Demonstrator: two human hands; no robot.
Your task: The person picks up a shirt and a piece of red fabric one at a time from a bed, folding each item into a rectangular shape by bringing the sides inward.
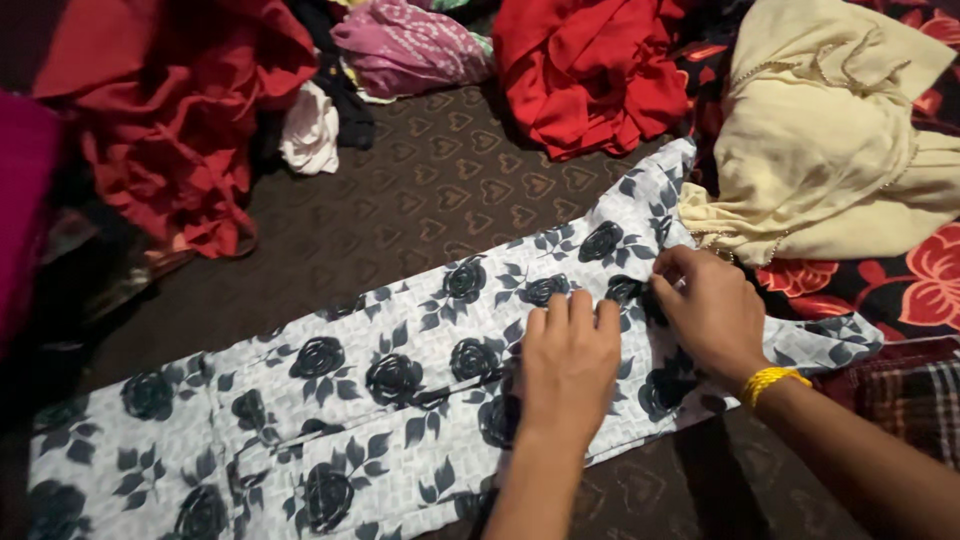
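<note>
Both forearms are showing bare, with no sleeves reaching the wrists. The right hand (712,312) is wearing a yellow braided thread band (773,380) just behind it; the left hand (568,362) is wearing nothing.

The white cloth garment (380,400) with its dark rose print is looking thin, matt and smooth, lying on a dark brown cover (440,190) that is showing a woven heart texture, while the far red cloth (590,70) and right cream fabric (830,150) are looking soft and crumpled.

Home: clothes heaps (590,70) on heart-patterned brown bedspread (440,190).
</note>
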